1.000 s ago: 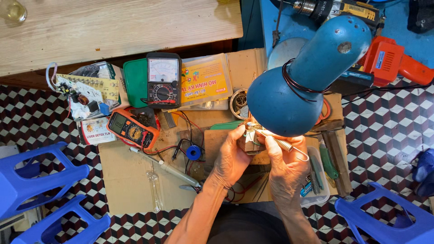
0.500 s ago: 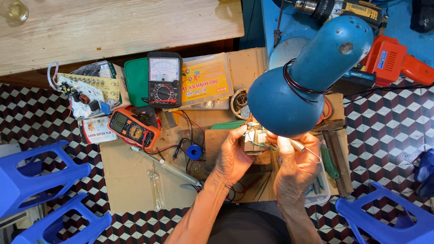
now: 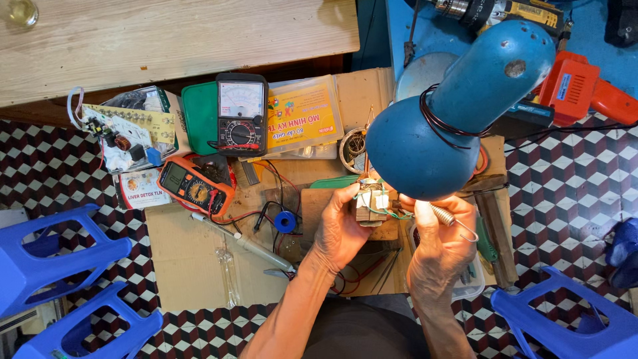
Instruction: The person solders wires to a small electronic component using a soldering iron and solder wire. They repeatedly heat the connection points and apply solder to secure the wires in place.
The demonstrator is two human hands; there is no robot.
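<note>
Cardboard mat (image 3: 193, 266) on checkered floor (image 3: 571, 199)

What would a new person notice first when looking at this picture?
First the big blue lamp, which hangs over the middle of the cardboard mat and lights the hands. Under it the left hand holds a small wound part with green wires, and the right hand holds a metal spring. On the left lie an orange meter and a black meter.
</note>
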